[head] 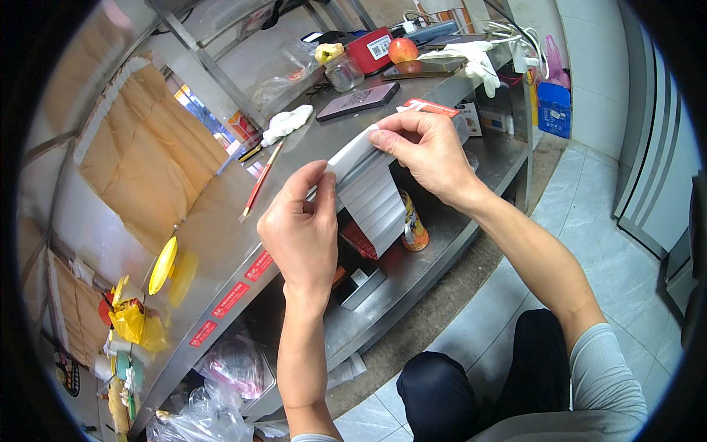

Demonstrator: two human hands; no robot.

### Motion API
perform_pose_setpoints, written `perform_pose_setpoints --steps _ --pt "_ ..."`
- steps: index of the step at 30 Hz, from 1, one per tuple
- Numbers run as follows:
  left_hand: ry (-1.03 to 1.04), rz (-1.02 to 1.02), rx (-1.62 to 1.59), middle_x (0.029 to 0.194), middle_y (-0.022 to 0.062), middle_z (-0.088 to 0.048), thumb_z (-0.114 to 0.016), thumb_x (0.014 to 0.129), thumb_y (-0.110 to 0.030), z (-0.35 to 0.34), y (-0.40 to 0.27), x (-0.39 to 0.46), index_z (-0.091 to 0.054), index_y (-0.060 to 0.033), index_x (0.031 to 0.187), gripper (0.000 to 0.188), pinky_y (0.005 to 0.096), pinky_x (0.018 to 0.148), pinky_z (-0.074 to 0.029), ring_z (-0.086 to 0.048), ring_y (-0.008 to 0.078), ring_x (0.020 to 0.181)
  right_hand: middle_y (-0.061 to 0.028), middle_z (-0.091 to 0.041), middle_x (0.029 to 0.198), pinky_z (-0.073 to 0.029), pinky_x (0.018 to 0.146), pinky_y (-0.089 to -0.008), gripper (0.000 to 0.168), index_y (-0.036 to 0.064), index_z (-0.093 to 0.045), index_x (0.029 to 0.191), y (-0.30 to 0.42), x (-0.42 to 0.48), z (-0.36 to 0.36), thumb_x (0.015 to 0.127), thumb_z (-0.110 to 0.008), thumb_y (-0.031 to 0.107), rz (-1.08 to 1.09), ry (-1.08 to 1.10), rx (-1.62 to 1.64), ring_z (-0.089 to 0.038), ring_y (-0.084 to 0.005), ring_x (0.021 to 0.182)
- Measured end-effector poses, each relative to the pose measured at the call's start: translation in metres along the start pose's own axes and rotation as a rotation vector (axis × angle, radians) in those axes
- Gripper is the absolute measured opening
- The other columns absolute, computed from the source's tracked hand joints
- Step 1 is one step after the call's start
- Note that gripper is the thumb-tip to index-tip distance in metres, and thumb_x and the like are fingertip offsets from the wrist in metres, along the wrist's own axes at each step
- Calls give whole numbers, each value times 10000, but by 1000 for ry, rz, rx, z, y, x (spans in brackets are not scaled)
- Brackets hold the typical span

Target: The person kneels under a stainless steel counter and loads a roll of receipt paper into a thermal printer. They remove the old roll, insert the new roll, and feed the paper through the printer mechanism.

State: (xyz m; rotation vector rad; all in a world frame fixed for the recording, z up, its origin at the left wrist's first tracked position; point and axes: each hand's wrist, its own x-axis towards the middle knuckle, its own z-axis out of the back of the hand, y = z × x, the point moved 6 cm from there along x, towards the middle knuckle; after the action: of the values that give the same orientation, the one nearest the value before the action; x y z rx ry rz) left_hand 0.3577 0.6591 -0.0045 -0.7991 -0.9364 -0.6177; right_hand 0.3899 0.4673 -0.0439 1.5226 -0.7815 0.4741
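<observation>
A white sheet of paper with several parallel creases hangs in front of the steel table's edge. Its folded top strip stretches between my two hands. My left hand pinches the strip's left end between thumb and fingers. At the other end, my right hand grips the paper with thumb and forefinger. Behind the paper, the shelf below is partly hidden. A red-and-white pencil lies on the table beyond my left hand. Just past my right hand is a red card with print on it.
On the steel table lie a phone, a crumpled white cloth or tissue, a glass jar, an apple and white gloves. A yellow lid-like disc stands at left. The lower shelf holds a can.
</observation>
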Motion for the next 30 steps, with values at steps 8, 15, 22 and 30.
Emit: perform_pose_setpoints --steps 8,15,22,30 --pt "-62 -176 120 797 114 -698 -731 832 -50 4 -1 -9 -704 -37 917 91 286 590 -513 -651 186 618 -56 -642 804 -470 652 -254 159 -17 -736 946 -5 -1 2 860 -727 117 195 -35 -83 -573 -105 725" --pt "-43 -157 73 798 109 -692 -735 817 -22 8 -1 -5 -703 -43 917 108 279 579 -512 -649 184 613 -49 -640 806 -458 644 -252 153 -15 -736 946 -4 -2 1 859 -730 111 205 -55 -68 -563 -103 721" --pt "-90 -308 321 963 78 -670 -719 869 -211 19 -19 6 -724 -72 1007 196 370 788 -474 -606 261 857 -53 -663 852 -475 670 -242 166 -20 -733 951 -10 -3 3 878 -720 128 91 -122 67 -587 -94 756" --pt "75 135 -190 792 65 -698 -704 916 -153 17 8 9 -674 59 1025 241 208 683 -491 -628 78 719 -31 -690 823 -475 640 -229 192 -23 -730 961 -5 -3 -3 882 -721 152 -20 -126 130 -582 -62 722"
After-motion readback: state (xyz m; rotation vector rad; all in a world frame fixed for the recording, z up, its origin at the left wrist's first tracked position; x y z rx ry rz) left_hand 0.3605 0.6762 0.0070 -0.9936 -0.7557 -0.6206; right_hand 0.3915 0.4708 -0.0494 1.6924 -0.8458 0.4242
